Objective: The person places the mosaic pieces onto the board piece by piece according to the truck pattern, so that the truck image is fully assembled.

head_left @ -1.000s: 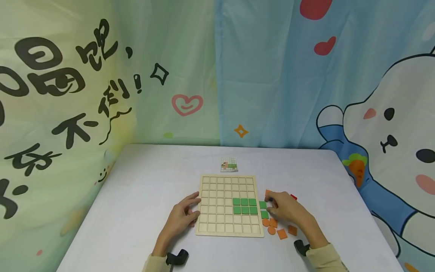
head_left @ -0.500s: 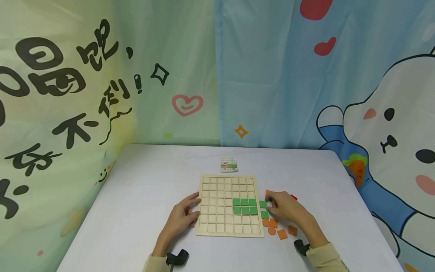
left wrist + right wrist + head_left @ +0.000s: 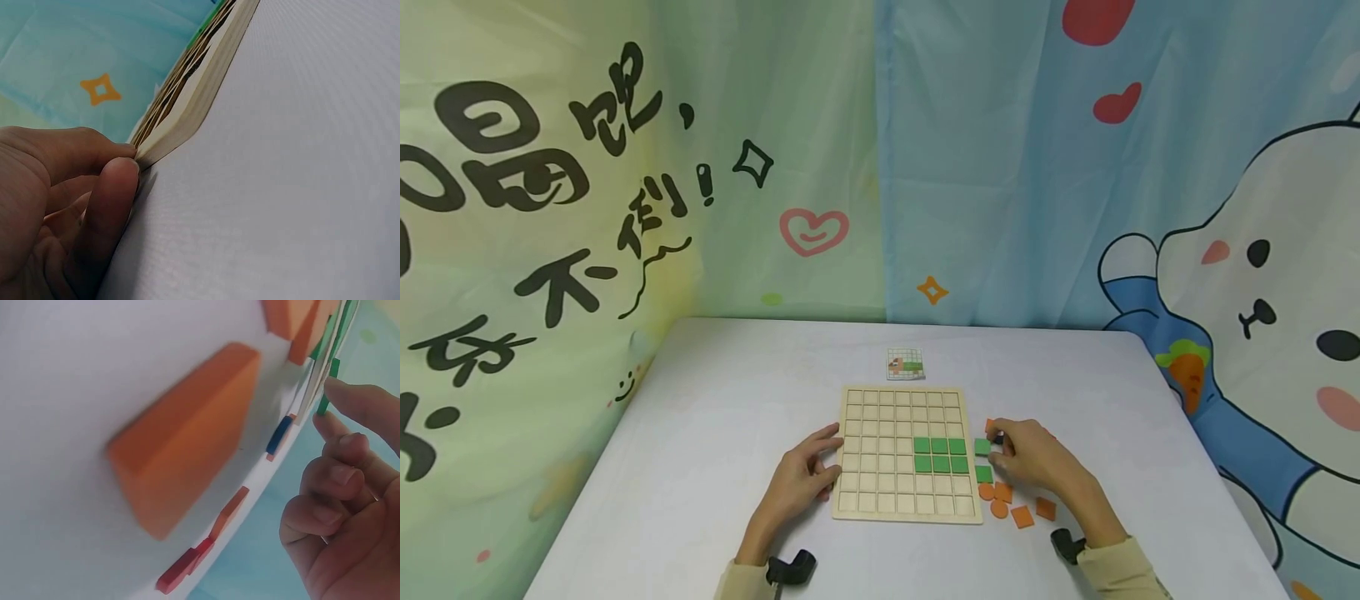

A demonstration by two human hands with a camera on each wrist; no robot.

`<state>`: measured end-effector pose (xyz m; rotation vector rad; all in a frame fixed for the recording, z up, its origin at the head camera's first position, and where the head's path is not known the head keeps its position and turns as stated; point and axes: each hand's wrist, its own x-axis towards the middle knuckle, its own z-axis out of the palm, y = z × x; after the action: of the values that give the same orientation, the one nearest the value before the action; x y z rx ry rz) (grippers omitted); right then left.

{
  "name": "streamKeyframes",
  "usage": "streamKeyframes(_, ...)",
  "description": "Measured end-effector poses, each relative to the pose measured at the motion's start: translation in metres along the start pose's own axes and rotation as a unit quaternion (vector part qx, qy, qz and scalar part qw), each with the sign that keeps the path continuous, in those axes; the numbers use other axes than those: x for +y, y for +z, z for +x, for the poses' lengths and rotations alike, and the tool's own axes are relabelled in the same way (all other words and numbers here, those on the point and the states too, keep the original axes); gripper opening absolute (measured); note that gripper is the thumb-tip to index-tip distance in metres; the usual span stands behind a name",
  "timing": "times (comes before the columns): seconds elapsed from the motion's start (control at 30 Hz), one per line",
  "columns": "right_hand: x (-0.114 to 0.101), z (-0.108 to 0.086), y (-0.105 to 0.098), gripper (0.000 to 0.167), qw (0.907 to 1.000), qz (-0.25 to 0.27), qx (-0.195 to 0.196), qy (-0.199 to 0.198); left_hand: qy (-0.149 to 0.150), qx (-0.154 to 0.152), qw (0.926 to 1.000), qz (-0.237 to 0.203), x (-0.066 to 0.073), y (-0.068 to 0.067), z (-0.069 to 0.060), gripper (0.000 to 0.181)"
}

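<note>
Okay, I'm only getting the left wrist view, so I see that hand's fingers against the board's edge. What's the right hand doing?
Observer: The right hand pinches a green square just off the board's right side.
Operator: How many pieces sit in the grid?
Observer: Six green squares, in two rows of three.
Operator: Anything past the board's far edge?
Observer: A small picture card lies flat on the table.
</note>
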<state>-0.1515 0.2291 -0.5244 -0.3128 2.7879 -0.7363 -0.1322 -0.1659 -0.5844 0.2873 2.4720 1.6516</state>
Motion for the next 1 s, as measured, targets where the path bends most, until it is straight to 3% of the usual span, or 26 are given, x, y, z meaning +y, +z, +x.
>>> streamKeyframes(0.27, -0.008, 0.002, 0.0, 0.025, 0.9993, 0.022, 0.005, -0.029, -0.01, -0.004, 0.9999, 0.008, 0.001, 0.0, 0.0, 0.048)
streamKeyframes(0.6, -0.023, 0.009, 0.011, 0.022, 0.9944, 0.05, -0.005, -0.092, -0.006, 0.001, 1.0, 0.004, 0.001, 0.001, -0.001, 0.048)
streamKeyframes(1.0, -0.05, 0.02, 0.024, 0.022, 0.9935, 0.048, -0.006, -0.103, -0.013, -0.001, 0.9999, 0.001, 0.001, 0.0, -0.001, 0.048)
